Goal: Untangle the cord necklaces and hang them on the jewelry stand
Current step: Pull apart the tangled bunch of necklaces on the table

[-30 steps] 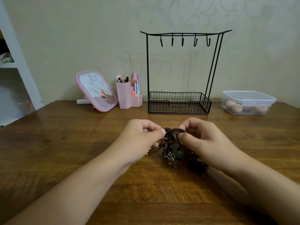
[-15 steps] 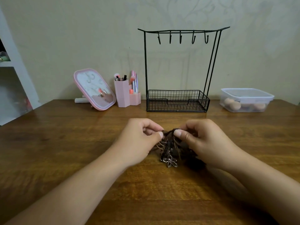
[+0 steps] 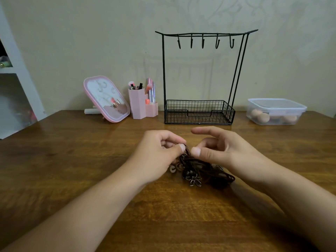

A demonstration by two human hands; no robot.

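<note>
Head view: cord necklaces [image 3: 201, 170] sit as one dark brown clump on the bench [image 3: 72, 160], about mid-width, well in front of the jewelry stand [image 3: 200, 113] at the far edge. Left hand [image 3: 158, 155] has thumb and curled fingers pinching the top of the clump; cords hang from that pinch down to the bench. Right hand [image 3: 225, 151] is half open: index finger straight out, thumb tip just beside the same top loop, other fingers loosely curled. Can't tell if the thumb actually touches cord, and I see no pinch. Handling guess: light, limp, no stiffness, so cords will sag and re-knot if dropped. Cord surface likely grippy rather than slick, so crossings will bind when pulled hard. Metal flower pendant [image 3: 195, 180] at the near side of the clump, plus a pale ring piece [image 3: 172, 169] by the left hand, are the only rigid parts and likely snag points. Best hold: single strand near the top loop, tease loops apart, don't yank. Clump has no clean axis; its spread runs roughly from the left hand's pinch toward the near right. All five hooks [image 3: 202, 41] on the stand are bare.
</note>
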